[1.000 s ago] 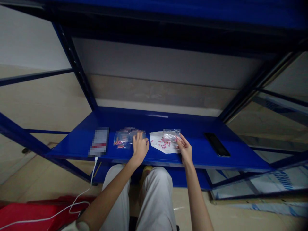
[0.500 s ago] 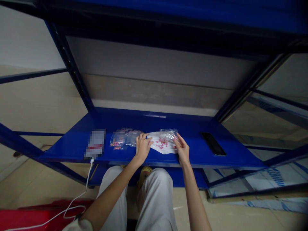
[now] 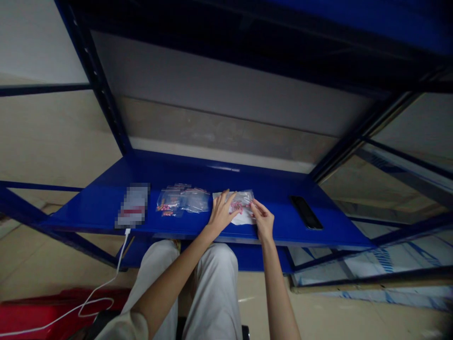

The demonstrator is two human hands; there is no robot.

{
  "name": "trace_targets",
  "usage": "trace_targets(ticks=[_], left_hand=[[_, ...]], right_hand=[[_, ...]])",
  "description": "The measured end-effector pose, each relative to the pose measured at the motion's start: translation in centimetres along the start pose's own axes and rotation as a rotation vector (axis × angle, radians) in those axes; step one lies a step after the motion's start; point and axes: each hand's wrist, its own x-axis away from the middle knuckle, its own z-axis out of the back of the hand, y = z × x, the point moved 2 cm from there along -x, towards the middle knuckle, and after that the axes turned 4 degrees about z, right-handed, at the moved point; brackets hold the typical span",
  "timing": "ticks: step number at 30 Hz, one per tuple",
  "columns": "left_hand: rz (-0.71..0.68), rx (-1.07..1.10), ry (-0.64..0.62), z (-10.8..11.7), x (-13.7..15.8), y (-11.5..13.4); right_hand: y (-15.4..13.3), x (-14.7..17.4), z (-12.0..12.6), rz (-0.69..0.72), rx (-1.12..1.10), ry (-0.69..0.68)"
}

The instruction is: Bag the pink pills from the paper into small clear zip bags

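A white sheet of paper (image 3: 244, 219) lies on the blue shelf (image 3: 262, 182), with small pink pieces (image 3: 236, 206) gathered on it. Over its left part, my left hand (image 3: 222, 212) rests with the fingers apart, the thumb close to the pieces. My right hand (image 3: 264, 219) is closed at the right side, thumb and finger pinching the edge of a clear plastic bag (image 3: 248, 195) that lies across the paper. To the left are several clear zip bags (image 3: 194, 199); some hold pink and orange pieces (image 3: 167, 207).
A dark phone (image 3: 306, 212) lies on the right of the shelf. On the left is a blurred-out device (image 3: 133, 205) with a white cable (image 3: 122, 255) hanging down. Blue uprights (image 3: 102, 89) and an upper shelf (image 3: 226, 28) frame the space. Something red (image 3: 31, 314) is on the floor.
My left hand has moved right from the paper's edge onto the paper, near the pink pieces, which are now bunched closer together. My right hand stays at the bag. The view has shifted slightly.
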Motion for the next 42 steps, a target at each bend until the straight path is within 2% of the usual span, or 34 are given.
trace_targets(ticks=[4,8,15,17,21,23,25,28,32,36,42], left_hand=[[-0.011,-0.038,-0.029,-0.5,0.1,-0.3],[0.005,-0.064,-0.029,-0.3,0.2,-0.2],[0.029,-0.013,0.003,0.1,0.1,0.1],[0.038,0.045,0.065,0.8,0.1,0.3],[0.116,0.138,0.317,3.4,0.9,0.0],[0.150,0.101,0.407,5.0,2.3,-0.6],[0.169,0.000,0.439,6.5,4.4,-1.5],[0.202,-0.167,0.453,8.1,8.0,-3.6],[0.379,-0.292,0.375,8.8,11.0,-6.4],[0.440,-0.300,0.325,8.8,11.2,-7.4],[0.463,-0.209,0.354,9.0,10.9,-7.9]], right_hand=[[0.2,-0.1,0.1,0.024,0.001,0.021],[0.3,-0.1,-0.1,-0.017,-0.055,0.028],[0.2,0.1,-0.1,-0.013,-0.088,0.024],[0.3,0.0,-0.1,-0.006,-0.064,0.040],[0.3,0.0,-0.1,-0.002,-0.026,0.058],[0.2,0.0,-0.1,-0.001,-0.016,0.047],[0.2,0.0,-0.1,-0.004,-0.006,0.041],[0.4,-0.1,0.1,0.000,0.006,0.052],[0.9,-0.3,0.2,0.021,0.016,0.060],[0.9,-0.2,0.2,0.029,0.015,0.055],[0.7,-0.1,0.2,0.022,0.012,0.084]])
